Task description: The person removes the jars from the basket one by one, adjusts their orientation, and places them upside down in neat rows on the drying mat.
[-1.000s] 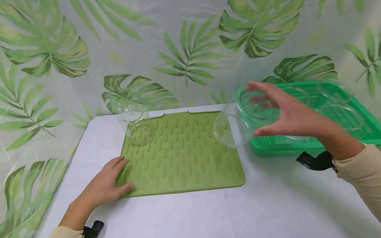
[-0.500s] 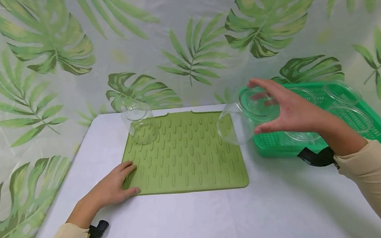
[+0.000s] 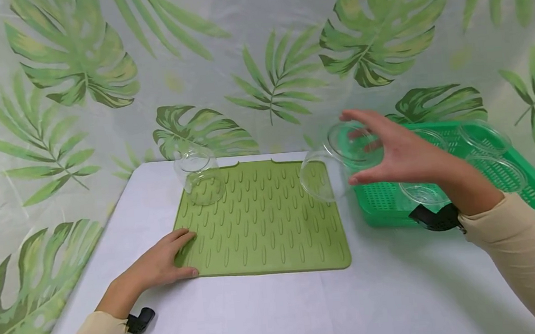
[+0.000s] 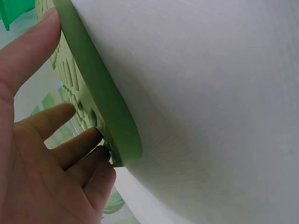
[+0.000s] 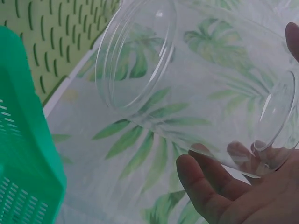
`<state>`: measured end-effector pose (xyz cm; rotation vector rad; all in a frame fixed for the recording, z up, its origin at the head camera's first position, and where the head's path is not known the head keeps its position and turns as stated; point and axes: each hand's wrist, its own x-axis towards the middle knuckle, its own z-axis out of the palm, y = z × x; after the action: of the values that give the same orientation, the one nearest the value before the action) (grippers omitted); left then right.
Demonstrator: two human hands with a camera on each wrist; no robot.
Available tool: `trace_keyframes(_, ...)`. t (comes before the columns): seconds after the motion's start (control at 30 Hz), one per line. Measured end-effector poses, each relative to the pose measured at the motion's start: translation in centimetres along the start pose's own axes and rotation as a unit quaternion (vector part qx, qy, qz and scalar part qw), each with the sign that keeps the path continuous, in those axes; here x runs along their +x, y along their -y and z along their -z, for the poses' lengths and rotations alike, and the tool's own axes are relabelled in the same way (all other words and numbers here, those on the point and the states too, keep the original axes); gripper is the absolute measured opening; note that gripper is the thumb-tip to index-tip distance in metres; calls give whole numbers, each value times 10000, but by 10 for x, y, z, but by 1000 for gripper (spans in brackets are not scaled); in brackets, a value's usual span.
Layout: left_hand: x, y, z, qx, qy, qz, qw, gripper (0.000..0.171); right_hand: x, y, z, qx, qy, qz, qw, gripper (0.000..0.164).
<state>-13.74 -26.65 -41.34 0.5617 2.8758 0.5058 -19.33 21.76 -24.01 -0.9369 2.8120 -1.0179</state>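
Note:
My right hand (image 3: 404, 149) grips a clear cylindrical jar (image 3: 318, 176) by its base end, thumb on the near side and fingers on the far side. The jar lies tilted over the mat's back right corner, its wide mouth toward the mat; in the right wrist view its thick lip (image 5: 135, 60) points away from the palm. At the left side of the green ridged mat (image 3: 262, 220), my left hand (image 3: 161, 261) rests with fingers extended onto the mat and thumb (image 4: 46, 28) along its front edge. Another clear jar (image 3: 204, 180) stands mouth down at the mat's back left corner.
A green perforated basket (image 3: 382, 221) sits to the right of the mat, with several more clear jars in it. Under everything is a white-covered table (image 3: 280, 314). Behind it hangs a leaf-patterned cloth (image 3: 274, 28).
My right hand has shifted slightly left with the jar, away from the basket. My left hand stays at the mat's edge. The head view has swung a little.

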Motion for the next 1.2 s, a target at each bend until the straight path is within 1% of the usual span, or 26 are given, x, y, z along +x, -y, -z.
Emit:
trace_keyframes(0.2,0,-1,0,-44,-29,-74,10000,79,12,0,-4,-3,-6,-79,10000,105)
trace_keyframes(0.33,1,-1,0,-140,44,-21,9999,80,19,-2,-8,-19,-27,-155,9999,104)
trace_keyframes(0.53,0,0,-2,-287,87,43,9995,81,26,-5,-18,224,31,-248,9994,109)
trace_keyframes(0.73,0,0,-3,-238,130,116,9996,82,35,-6,-25,286,-17,-235,9993,111)
trace_keyframes(0.97,2,-3,1,-175,226,115,9995,83,54,-6,-35,320,-42,-111,9994,109)
trace_keyframes(1.07,2,-4,1,-231,260,141,9993,84,64,-5,-41,284,-44,-111,9995,109)
trace_keyframes(1.2,2,-7,3,-351,311,189,9987,84,76,-4,-50,280,61,-189,9994,113)
